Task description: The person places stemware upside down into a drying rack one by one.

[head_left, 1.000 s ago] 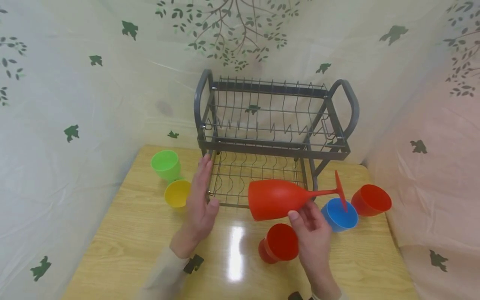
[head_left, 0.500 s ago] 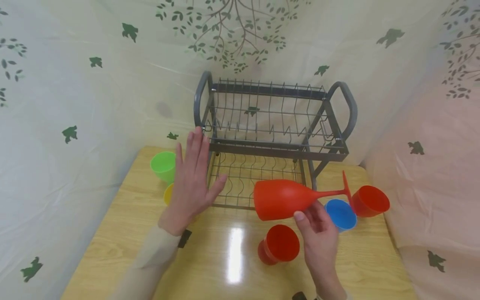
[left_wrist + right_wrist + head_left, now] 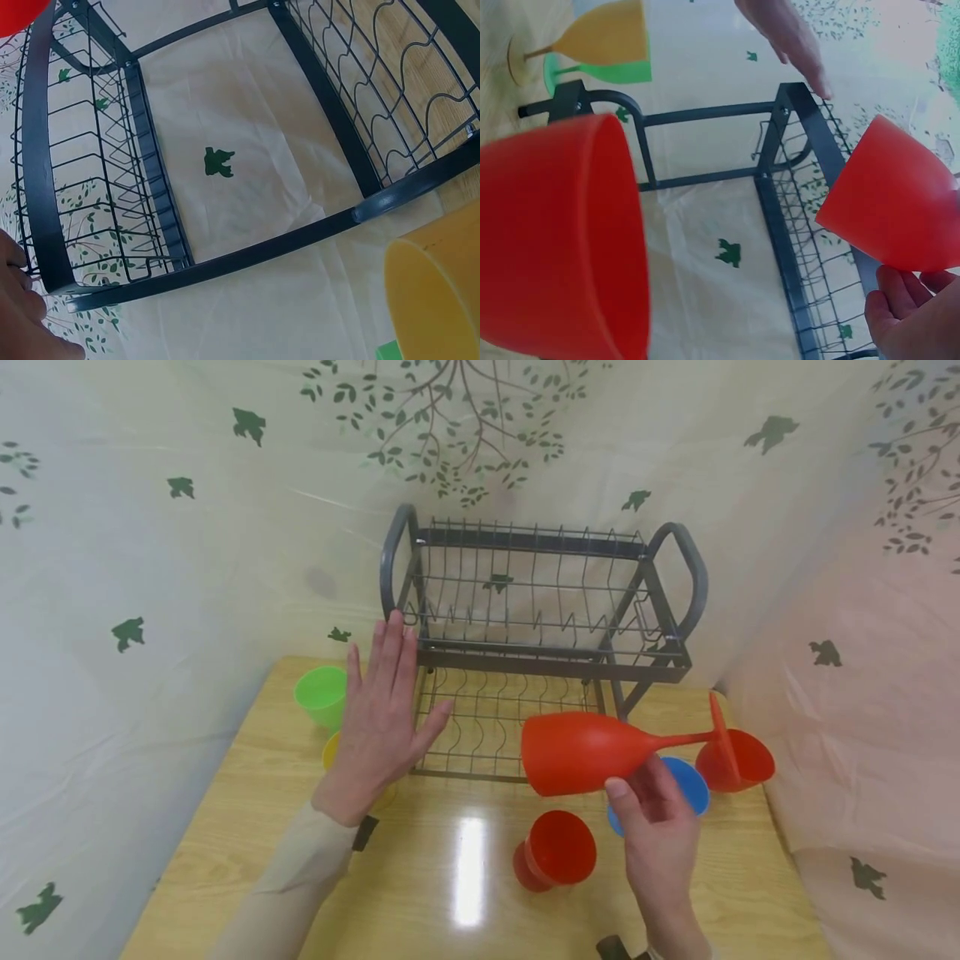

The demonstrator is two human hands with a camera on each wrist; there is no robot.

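My right hand (image 3: 660,835) holds a red plastic goblet (image 3: 581,752) on its side, its mouth facing left and its foot to the right. Fingers and thumb grip the lower bowl near the stem. The goblet hangs in front of a dark two-tier dish rack (image 3: 555,664) and overlaps its lower tier in the head view. At the rack's left front corner is my left hand (image 3: 378,727), fingers straight and thumb out, holding nothing. Its fingers (image 3: 26,300) show right beside the upper tier in the left wrist view. A second red goblet (image 3: 562,847) stands upright below the held one.
Right of the rack stand a blue goblet (image 3: 693,785), partly behind my right hand, and another red goblet (image 3: 753,758). On the left are a green goblet (image 3: 321,693) and a yellow goblet (image 3: 330,752), mostly hidden by my left hand. A patterned sheet surrounds the wooden table (image 3: 217,860).
My left hand has turned palm away and moved up to the rack's left corner, its fingers spreading. My right hand has carried the red goblet a little to the right.
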